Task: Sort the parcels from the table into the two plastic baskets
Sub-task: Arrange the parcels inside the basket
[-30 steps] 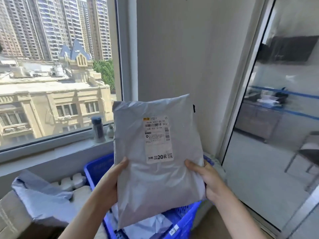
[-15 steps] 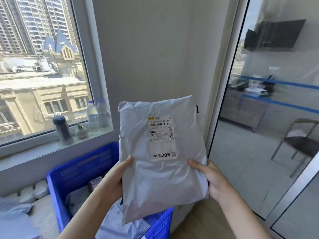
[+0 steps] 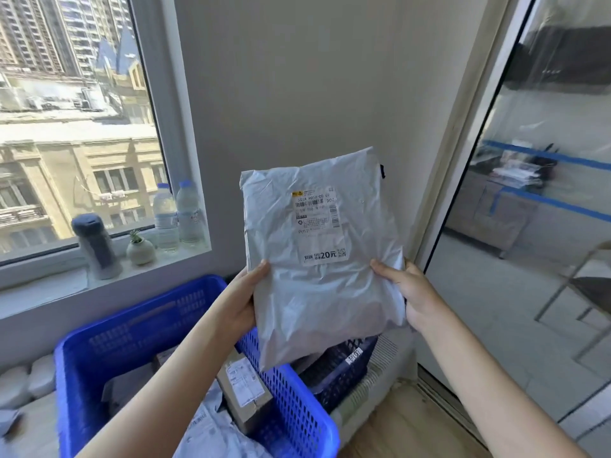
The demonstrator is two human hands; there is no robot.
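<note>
Parcel: grey plastic mailer bag (image 3: 322, 259) with a white printed shipping label (image 3: 319, 226), held upright in the air above the bright blue perforated plastic basket (image 3: 132, 338).
Left hand (image 3: 243, 300): grips the parcel's left edge, thumb on the front face.
Right hand (image 3: 413, 295): grips the parcel's right edge, thumb on the front — fingers behind, out of view.
Blue basket contents: brown cardboard box (image 3: 246, 395) with a label, lying on grey mailers.
Second basket: dark blue perforated plastic basket (image 3: 344, 368), just right of the blue basket, partly behind the parcel.
Room: plain grey wall behind the blue basket; window sill to its upper left carries a dark flask (image 3: 96, 246), a small white plant pot (image 3: 140, 249) and two clear water bottles (image 3: 177, 216).
Right of blue basket: glass partition (image 3: 535, 226) — wooden floor (image 3: 406, 421) at its foot.
</note>
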